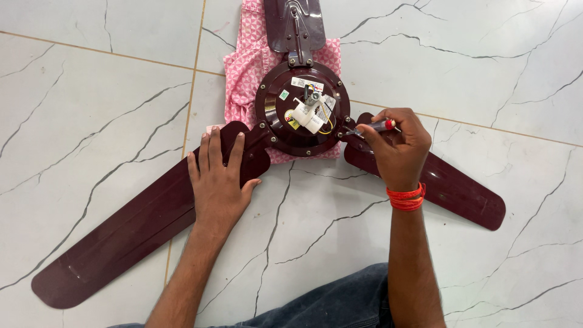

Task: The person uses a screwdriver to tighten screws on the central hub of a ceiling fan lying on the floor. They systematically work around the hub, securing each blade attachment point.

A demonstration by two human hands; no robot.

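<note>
Ceiling fan (pixel 302 109), dark maroon, lies upside down on the marble floor (pixel 91 91), its motor housing resting on a pink patterned cloth (pixel 243 73) near the 12 o'clock side of the view. Three blades are seen: one runs to 8 o'clock (pixel 121 237), one to 4 o'clock (pixel 449 182), and one goes out of frame at 12 o'clock (pixel 294 21).

Progress, as far as visible: all 3 blades sit on their brackets at the housing, and screw heads show around the rim. The centre is open, w/ a white capacitor block (pixel 310 115), wires and small stickers exposed. I judge the work is at the bracket screws of the 4 o'clock blade; whether these go in or out I cannot tell. Nothing looks removed and put aside.

Left hand (pixel 218 182) is open and flat, fingers spread, pressing down on the root of the 8 o'clock blade just beside its bracket, approx. at 7 o'clock from the housing. Right hand (pixel 398 146) is closed around a screwdriver (pixel 371 127) w/ red and silver handle; its tip points to 9 o'clock and meets the bracket at the housing's 4 o'clock edge. A red thread band (pixel 405 197) is on this wrist. The housing lies between both hands, a bit toward 12 o'clock from them.
</note>
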